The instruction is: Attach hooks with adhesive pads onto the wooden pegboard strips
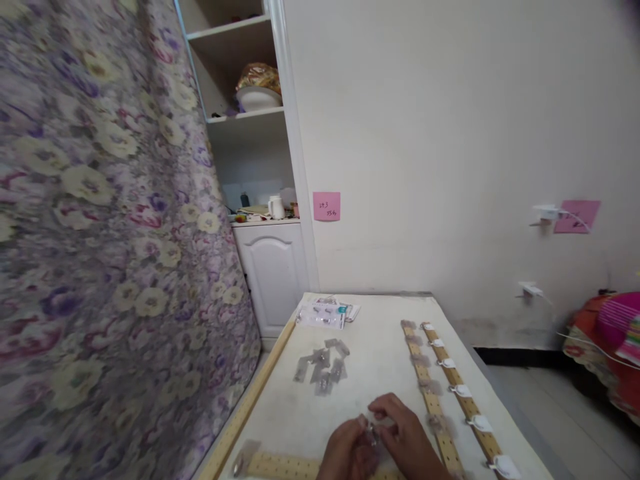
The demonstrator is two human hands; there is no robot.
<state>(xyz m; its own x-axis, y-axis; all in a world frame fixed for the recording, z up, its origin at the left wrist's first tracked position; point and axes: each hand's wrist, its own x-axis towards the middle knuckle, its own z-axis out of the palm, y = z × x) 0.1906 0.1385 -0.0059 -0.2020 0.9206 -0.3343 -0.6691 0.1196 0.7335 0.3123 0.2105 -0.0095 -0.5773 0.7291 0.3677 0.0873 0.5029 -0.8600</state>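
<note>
My left hand (347, 448) and my right hand (407, 437) meet low in the view over a pale table (380, 353). Both have their fingers pinched together on a small clear packet (373, 433) held between them. Just beyond lies a loose heap of several small clear packets (323, 367). A perforated wooden strip (280, 465) lies under my left wrist. Two more wooden strips (453, 393) run along the table's right side, one carrying white clips.
A packaged item (327, 312) lies at the table's far end. A long wooden batten (250, 403) edges the table's left side. A floral mattress (100, 233) leans at left beside a white shelf unit (260, 133). Pink notes and wall sockets are on the wall; colourful bedding sits at right.
</note>
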